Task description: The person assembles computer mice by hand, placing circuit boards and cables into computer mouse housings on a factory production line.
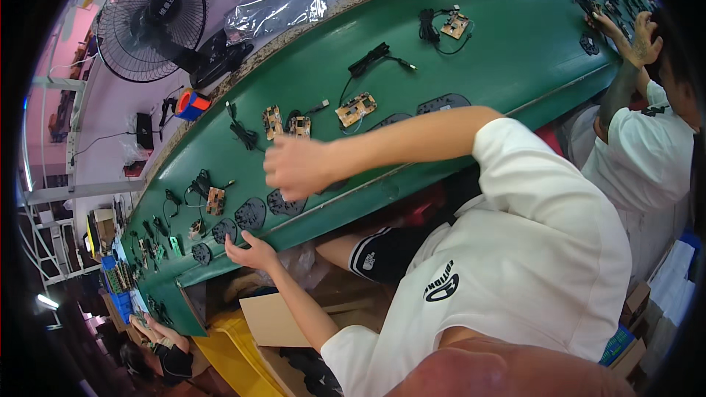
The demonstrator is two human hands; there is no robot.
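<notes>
My right hand [303,165] is over the green work surface [294,73], blurred and seen from its back. Its fingers look bent, but whether they hold anything is hidden. My left hand [254,254] is open at the surface's near edge, fingers apart and nothing visible in it. Beside its fingertips is a dark rounded plastic plate [224,230]; another dark plate [250,213] lies close by. A third plate [283,204] sits just below my right hand. Past that hand are a tan circuit board [300,126] and another circuit board [272,122].
A circuit board [357,110], a coiled black cable [370,59] and more plates lie farther right. A fan [154,22] stands beyond the far edge, near a blue-and-orange roll [192,105]. A co-worker [640,125] sits at right, another person [165,349] at lower left. An open carton [276,321] is below.
</notes>
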